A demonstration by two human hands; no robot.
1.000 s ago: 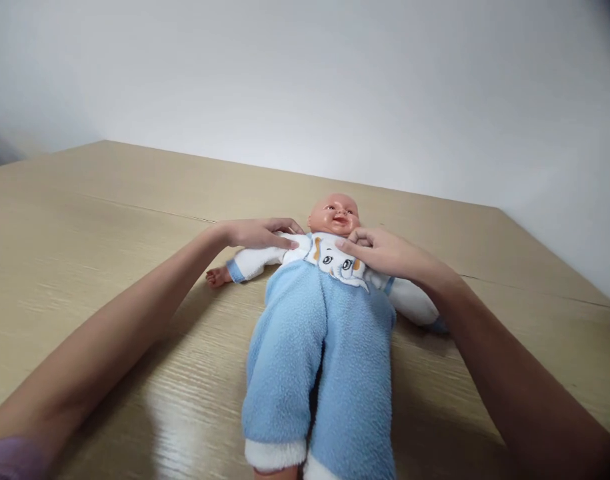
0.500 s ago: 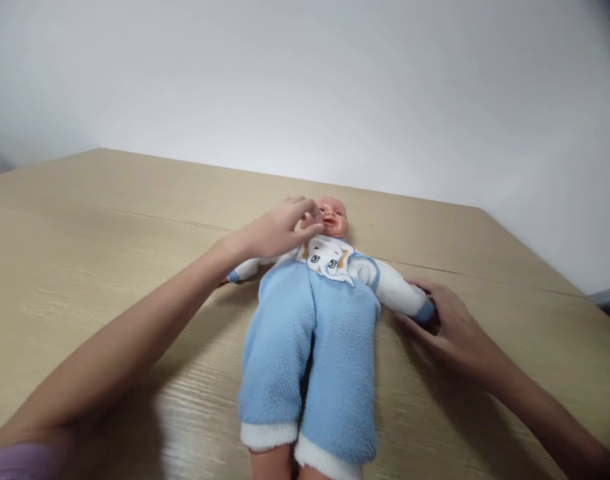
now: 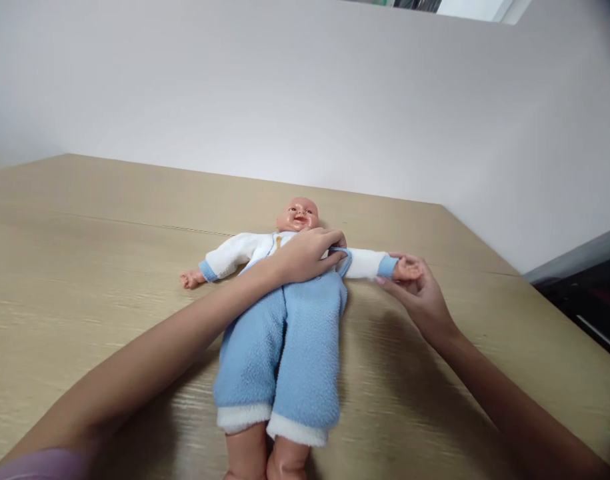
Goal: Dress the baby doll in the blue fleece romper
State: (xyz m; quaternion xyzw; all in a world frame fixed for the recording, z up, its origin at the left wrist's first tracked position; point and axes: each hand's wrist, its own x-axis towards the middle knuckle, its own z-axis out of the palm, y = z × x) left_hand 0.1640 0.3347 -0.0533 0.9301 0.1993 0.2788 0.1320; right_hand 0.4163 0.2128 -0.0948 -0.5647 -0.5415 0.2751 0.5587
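Note:
A baby doll (image 3: 305,340) lies on its back on the wooden table, head away from me. It wears fuzzy blue overalls with white leg cuffs and a white long-sleeved top with blue wrist cuffs. My left hand (image 3: 312,255) lies across the doll's chest, fingers curled at the blue-trimmed edge of the overalls by the shoulder, covering most of the printed bib. My right hand (image 3: 421,293) holds the doll's arm (image 3: 365,264) at the right by its wrist and small hand, the thumb below the cuff. The doll's other arm (image 3: 229,257) rests outstretched to the left.
The light wooden table (image 3: 95,267) extends around the doll, with a seam running across it. A pale wall (image 3: 285,87) rises behind its far edge. Something dark (image 3: 585,293) stands beyond the table's right edge.
My left hand has moved from beside the doll's face to its chest and shoulder. My right hand has raised and straightened the doll's arm, now at its wrist. The view has shifted right.

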